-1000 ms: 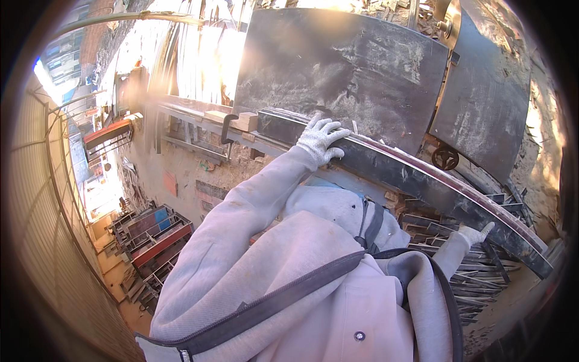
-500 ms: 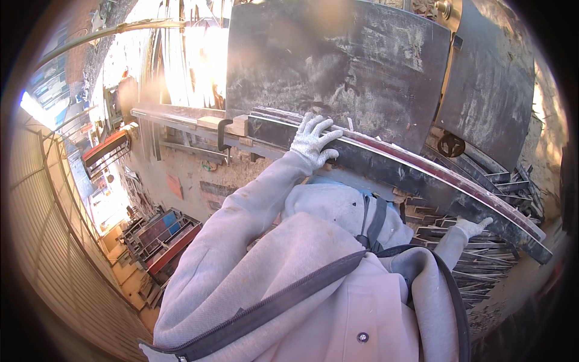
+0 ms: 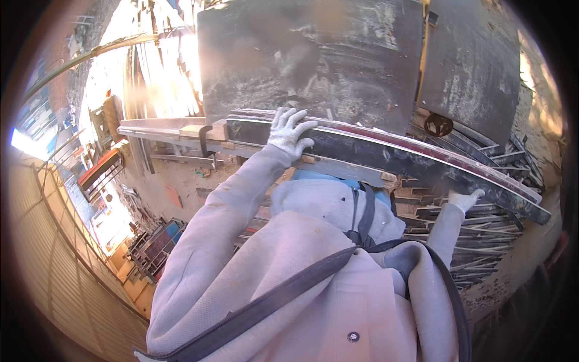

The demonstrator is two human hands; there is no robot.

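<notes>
A long dark board (image 3: 386, 151) runs from the middle to the right along the near edge of a scuffed dark table top (image 3: 362, 72). A narrow reddish-brown strip with pale, splintered edges (image 3: 422, 146) lies along its far side. My left hand (image 3: 289, 133), in a whitish glove, rests open on the left part of the board, fingers spread. My right hand (image 3: 463, 200), gloved too, grips the board's near edge close to its right end. The thumb side shows, while the other fingers are hidden by the board.
A dark clamp (image 3: 206, 142) and a wood block (image 3: 219, 130) sit left of the board. Beyond a gap stands a second dark panel (image 3: 473, 78), with a round handwheel (image 3: 438, 125) below it. Many thin offcut strips (image 3: 482, 241) lie piled at the right.
The view has shifted, so the table and both hands appear further left. The board's right end has come up toward the table, along with my right hand. My left hand stays spread on the board.
</notes>
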